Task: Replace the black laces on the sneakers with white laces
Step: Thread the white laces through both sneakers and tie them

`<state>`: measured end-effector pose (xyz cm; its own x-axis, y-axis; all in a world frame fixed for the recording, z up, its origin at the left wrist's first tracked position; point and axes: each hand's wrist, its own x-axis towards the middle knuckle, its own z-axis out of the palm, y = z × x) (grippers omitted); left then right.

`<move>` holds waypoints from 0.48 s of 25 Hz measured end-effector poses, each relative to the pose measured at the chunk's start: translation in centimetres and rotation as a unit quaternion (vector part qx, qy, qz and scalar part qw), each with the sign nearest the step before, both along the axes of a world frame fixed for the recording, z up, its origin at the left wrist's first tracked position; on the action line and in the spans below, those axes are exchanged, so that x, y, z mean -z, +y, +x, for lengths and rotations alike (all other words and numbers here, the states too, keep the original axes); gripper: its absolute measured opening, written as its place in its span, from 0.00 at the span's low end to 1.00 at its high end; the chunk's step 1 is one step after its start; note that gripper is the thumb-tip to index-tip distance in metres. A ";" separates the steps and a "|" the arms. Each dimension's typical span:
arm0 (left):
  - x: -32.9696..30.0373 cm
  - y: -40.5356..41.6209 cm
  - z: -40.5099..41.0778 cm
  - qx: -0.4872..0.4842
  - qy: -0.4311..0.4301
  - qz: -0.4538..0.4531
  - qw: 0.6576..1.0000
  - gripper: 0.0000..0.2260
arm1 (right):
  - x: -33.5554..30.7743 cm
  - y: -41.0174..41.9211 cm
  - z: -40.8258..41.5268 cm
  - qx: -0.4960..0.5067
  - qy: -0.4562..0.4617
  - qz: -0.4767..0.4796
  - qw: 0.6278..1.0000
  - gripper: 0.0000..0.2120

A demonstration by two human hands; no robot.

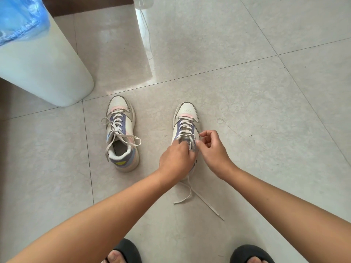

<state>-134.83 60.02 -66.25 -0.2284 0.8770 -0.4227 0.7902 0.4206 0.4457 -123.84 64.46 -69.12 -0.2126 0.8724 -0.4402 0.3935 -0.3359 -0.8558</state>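
Note:
Two white, pink and purple sneakers stand on the tiled floor, toes pointing away from me. The left sneaker (121,133) carries a white lace with loose ends draped over its sides. On the right sneaker (186,118) a white lace (191,194) runs through the eyelets, and its free ends trail on the floor towards me. My left hand (175,160) covers the shoe's collar and grips the tongue and lace at the top eyelets. My right hand (212,149) pinches the lace beside the top right eyelet. No black lace is visible.
A white bin (43,67) with a blue liner stands at the back left, close to the left sneaker. A pale cabinet side (123,48) rises behind. My feet in black slippers (126,251) are at the bottom edge. Open floor tiles lie to the right.

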 end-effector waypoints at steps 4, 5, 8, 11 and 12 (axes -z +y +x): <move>-0.2 -0.5 -0.2 -0.004 -0.002 0.014 1.000 0.09 | -0.2 -0.6 0.1 -0.077 -0.048 0.047 0.995 0.13; -0.3 -0.7 -0.2 -0.024 -0.026 0.031 0.999 0.08 | -0.3 -0.8 0.0 -0.077 -0.052 0.053 0.994 0.12; -0.6 -1.7 -0.6 -0.020 -0.118 0.088 0.989 0.09 | -0.3 -1.3 -0.6 -0.028 -0.037 0.035 0.998 0.13; -0.6 -2.1 -1.3 0.009 -0.182 0.059 0.982 0.14 | -0.3 -2.1 -0.9 0.005 -0.033 0.033 0.999 0.12; -0.5 -2.1 -1.5 0.014 -0.188 0.054 0.981 0.14 | -0.2 -2.2 -0.9 0.008 -0.035 0.036 0.999 0.11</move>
<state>-136.37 57.87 -65.71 -0.0485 0.9254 -0.3759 0.5720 0.3342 0.7491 -124.76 62.23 -68.88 -0.1700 0.9053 -0.3892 0.4475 -0.2809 -0.8490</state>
